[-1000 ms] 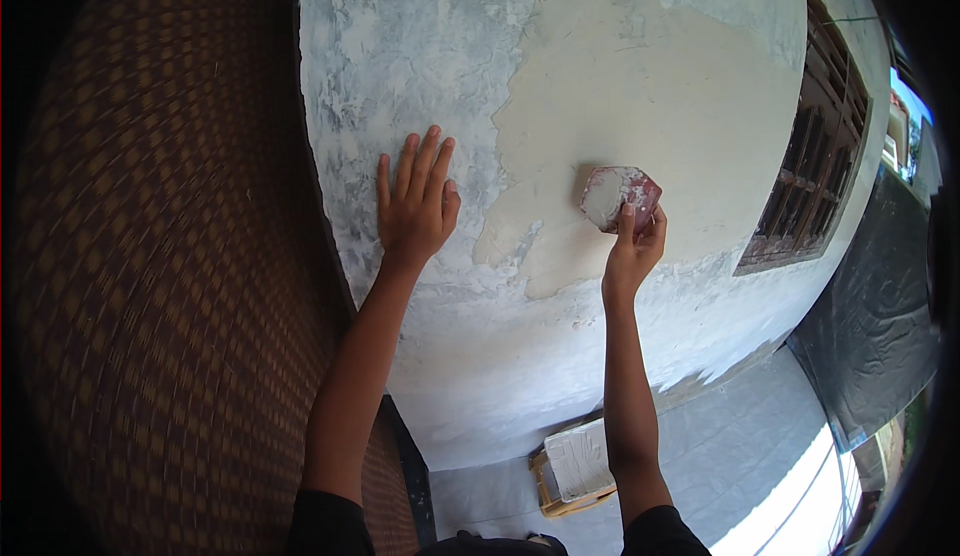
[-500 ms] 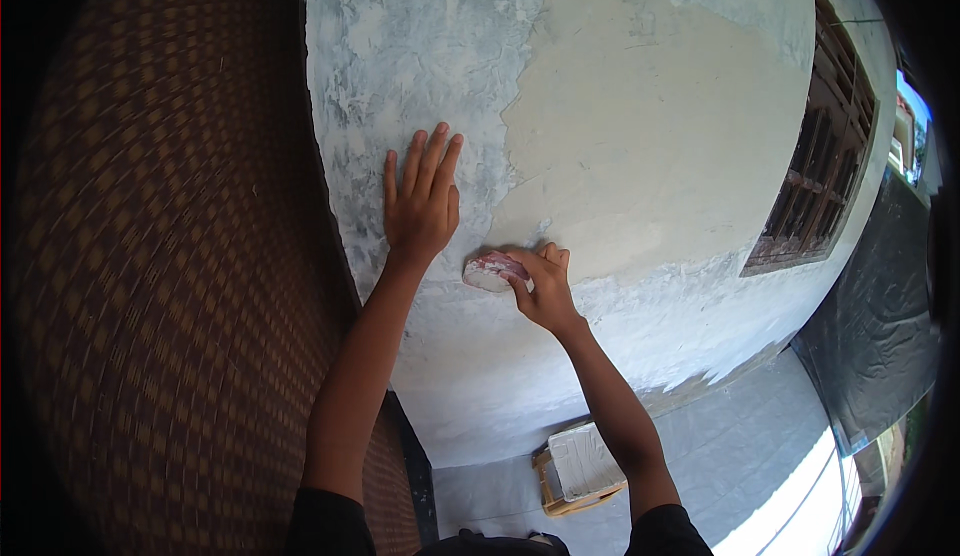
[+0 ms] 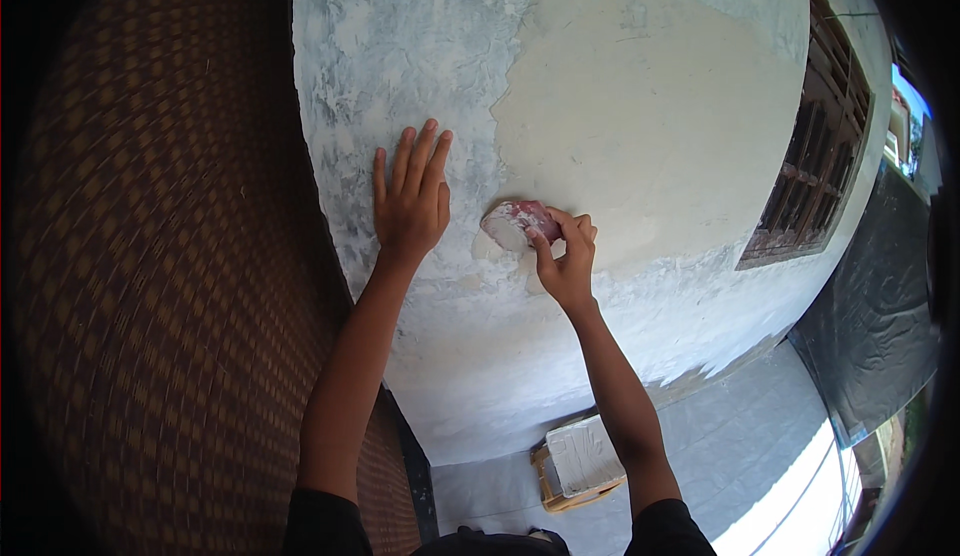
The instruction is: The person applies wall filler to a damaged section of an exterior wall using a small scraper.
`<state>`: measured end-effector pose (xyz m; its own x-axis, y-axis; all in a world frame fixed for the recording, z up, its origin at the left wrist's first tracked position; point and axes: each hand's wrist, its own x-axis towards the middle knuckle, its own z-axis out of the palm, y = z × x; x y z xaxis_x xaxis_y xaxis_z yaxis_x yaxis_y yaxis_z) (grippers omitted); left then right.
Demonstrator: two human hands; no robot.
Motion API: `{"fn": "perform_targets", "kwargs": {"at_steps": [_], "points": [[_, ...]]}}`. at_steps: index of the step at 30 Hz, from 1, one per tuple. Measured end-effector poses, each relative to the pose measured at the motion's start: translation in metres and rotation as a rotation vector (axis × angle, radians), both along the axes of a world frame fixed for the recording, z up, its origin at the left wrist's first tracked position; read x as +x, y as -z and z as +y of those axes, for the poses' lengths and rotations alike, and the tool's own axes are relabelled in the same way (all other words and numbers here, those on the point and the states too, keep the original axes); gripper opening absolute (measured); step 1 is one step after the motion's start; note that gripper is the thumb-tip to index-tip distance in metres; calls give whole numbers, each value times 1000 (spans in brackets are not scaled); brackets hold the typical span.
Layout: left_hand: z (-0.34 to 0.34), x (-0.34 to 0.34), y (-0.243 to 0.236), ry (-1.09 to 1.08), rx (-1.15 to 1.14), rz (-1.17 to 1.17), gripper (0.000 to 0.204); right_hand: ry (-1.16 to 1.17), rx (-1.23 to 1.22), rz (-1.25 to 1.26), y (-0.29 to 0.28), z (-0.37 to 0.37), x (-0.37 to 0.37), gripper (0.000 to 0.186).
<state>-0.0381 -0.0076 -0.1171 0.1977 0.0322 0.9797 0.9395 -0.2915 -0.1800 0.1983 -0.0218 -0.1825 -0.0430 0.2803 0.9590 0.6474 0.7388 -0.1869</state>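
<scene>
The reddish, white-smeared scraper (image 3: 520, 224) is at the wall (image 3: 430, 56), left of the wall's middle, over the lower left edge of the beige patch (image 3: 640, 96). The right grip (image 3: 566, 259) is closed on its right end, thumb on the near face and fingers beyond, a hold that probably leaves the other end free and lets the wrist set the slant. The scraper sits tilted; how much of its far side touches the wall is hidden. The left grip (image 3: 410, 214) is open and holds nothing, its fingers spread on the grey-white plaster near the wall's left edge, probably to steady the body, well apart from the patch. By the wall's right edge is a barred window (image 3: 810, 141). Near the wall's bottom edge, a white-coated tray (image 3: 583, 456) rests on a yellowish stand (image 3: 570, 503), likely for easy reach, above a grey sheet (image 3: 700, 456). A woven screen (image 3: 180, 256) stands beyond the wall's left edge.
</scene>
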Motion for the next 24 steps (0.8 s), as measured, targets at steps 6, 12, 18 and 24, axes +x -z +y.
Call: {"fn": "perform_targets", "kwargs": {"at_steps": [6,12,18,24], "points": [[-2,5,0,-15,4,5,46,-298,13,821,-24,11,21,31],[-1,1,1,-10,-14,-5,46,-1,-37,352,-19,5,-9,34],[-1,1,0,-19,0,7,48,-329,-4,826,-34,8,12,29],[-1,3,0,-49,1,-9,51,-50,-95,459,-20,11,4,32]]}}
